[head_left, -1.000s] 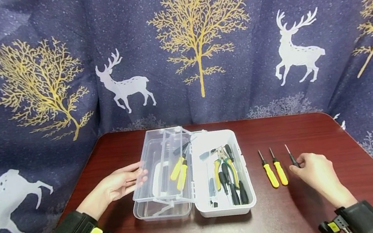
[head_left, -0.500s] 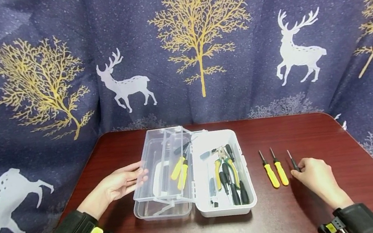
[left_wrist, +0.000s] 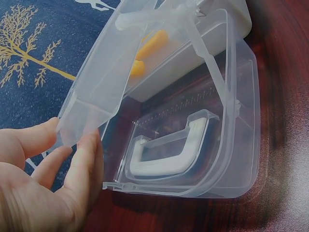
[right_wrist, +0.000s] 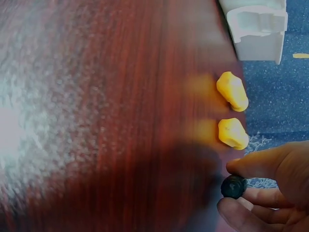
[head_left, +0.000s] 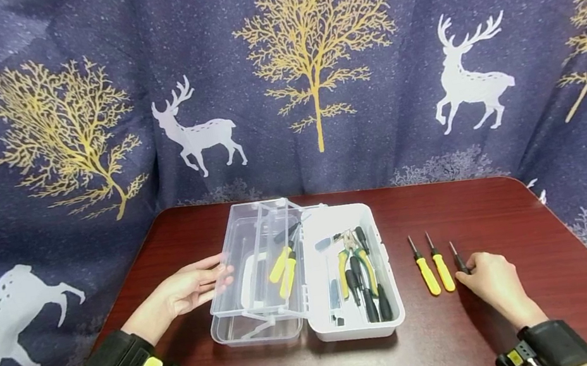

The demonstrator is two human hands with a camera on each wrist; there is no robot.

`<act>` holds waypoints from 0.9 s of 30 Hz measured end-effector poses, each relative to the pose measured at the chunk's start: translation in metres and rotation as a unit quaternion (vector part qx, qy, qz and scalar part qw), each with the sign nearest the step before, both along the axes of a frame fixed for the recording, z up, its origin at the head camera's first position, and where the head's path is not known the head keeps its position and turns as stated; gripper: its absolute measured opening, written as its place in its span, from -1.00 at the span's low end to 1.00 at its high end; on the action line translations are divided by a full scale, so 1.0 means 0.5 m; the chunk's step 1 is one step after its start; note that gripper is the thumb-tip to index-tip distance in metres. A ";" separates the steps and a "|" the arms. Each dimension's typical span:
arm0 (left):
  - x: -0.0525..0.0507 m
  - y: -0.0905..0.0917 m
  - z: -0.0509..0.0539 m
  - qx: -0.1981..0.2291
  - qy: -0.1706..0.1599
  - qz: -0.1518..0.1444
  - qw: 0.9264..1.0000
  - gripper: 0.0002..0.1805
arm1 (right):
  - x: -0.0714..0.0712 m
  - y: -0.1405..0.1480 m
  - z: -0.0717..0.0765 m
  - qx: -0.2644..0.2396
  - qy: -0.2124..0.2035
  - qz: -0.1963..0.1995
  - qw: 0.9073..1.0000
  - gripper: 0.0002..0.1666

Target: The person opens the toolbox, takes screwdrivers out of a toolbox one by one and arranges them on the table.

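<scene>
- One black screwdriver [head_left: 460, 261] beside two yellow ones [head_left: 427, 277], pinched between thumb and fingers of the right hand [head_left: 495, 280]
- left hand [head_left: 192, 290] has thumb and fingers pinching the clear tray [left_wrist: 96, 92]
- white box [head_left: 351, 330] between hands, pliers [head_left: 345, 274] inside

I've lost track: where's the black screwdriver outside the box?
In the head view, the black screwdriver is held in the right hand, right of two yellow screwdrivers on the table.

on the right, you are pinching a slim, black-handled metal screwdriver [head_left: 458, 258], its shaft pointing away from you; on the left, you are holding a divided, clear plastic tray [head_left: 239, 249], which is sitting tilted.
</scene>
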State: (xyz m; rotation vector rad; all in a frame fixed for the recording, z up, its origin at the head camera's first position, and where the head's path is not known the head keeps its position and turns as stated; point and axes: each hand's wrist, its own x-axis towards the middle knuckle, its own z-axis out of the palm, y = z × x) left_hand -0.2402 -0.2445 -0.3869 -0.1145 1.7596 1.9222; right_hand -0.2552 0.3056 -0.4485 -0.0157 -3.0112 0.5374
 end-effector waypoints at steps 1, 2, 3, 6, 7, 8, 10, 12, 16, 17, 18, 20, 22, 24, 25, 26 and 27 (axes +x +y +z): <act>0.000 0.000 0.000 0.000 0.000 0.000 1.000 -0.18 | 0.000 0.000 -0.001 -0.001 -0.001 0.000 1.000 -0.75; 0.000 0.000 -0.001 0.000 -0.002 0.002 1.000 -0.17 | 0.000 0.000 -0.002 -0.001 -0.001 0.000 1.000 -0.75; 0.000 0.000 -0.001 -0.002 -0.003 0.003 1.000 -0.18 | 0.000 0.000 -0.002 -0.001 0.000 0.001 1.000 -0.75; 0.000 -0.001 0.000 -0.004 -0.003 0.001 1.000 -0.18 | -0.002 0.000 -0.003 0.000 0.001 0.002 1.000 -0.75; 0.000 -0.002 0.000 -0.004 -0.003 0.000 1.000 -0.18 | -0.003 0.000 -0.004 0.001 0.003 0.002 1.000 -0.75; 0.000 -0.001 0.000 -0.005 -0.005 0.002 1.000 -0.17 | -0.004 0.000 -0.004 0.003 0.004 0.003 1.000 -0.75; -0.001 -0.001 0.000 -0.004 -0.003 -0.001 1.000 -0.18 | -0.005 0.000 -0.004 0.005 0.006 0.005 1.000 -0.74; -0.001 -0.001 -0.001 -0.003 -0.002 -0.003 1.000 -0.18 | -0.005 0.000 -0.005 0.006 0.008 0.007 1.000 -0.74; -0.001 0.001 -0.001 -0.005 0.001 -0.004 1.000 -0.18 | -0.004 0.000 -0.006 0.005 0.009 0.008 1.000 -0.74; -0.001 0.001 -0.001 -0.006 0.000 -0.003 1.000 -0.18 | -0.005 0.000 -0.006 0.005 0.008 0.009 1.000 -0.74; -0.001 0.002 0.000 -0.007 -0.001 -0.002 1.000 -0.19 | -0.005 0.000 -0.006 0.005 0.007 0.009 1.000 -0.74; 0.000 0.002 0.001 -0.005 -0.001 -0.002 1.000 -0.19 | -0.005 0.000 -0.006 0.007 0.004 0.008 1.000 -0.73; 0.000 0.002 0.001 -0.005 -0.003 -0.001 1.000 -0.19 | -0.006 -0.001 -0.005 0.009 -0.002 0.006 1.000 -0.72; 0.000 0.001 0.001 -0.003 -0.002 -0.002 1.000 -0.18 | -0.006 -0.002 -0.004 0.012 -0.009 0.002 1.000 -0.71; 0.000 0.001 0.000 -0.003 -0.002 -0.003 1.000 -0.18 | -0.006 -0.002 -0.003 0.013 -0.013 0.000 1.000 -0.70; 0.000 0.001 0.000 -0.002 -0.001 -0.003 1.000 -0.18 | -0.006 -0.003 -0.001 0.013 -0.018 -0.001 1.000 -0.70; 0.000 0.001 0.000 -0.002 -0.002 -0.003 1.000 -0.18 | -0.006 -0.003 0.000 0.014 -0.021 -0.003 1.000 -0.70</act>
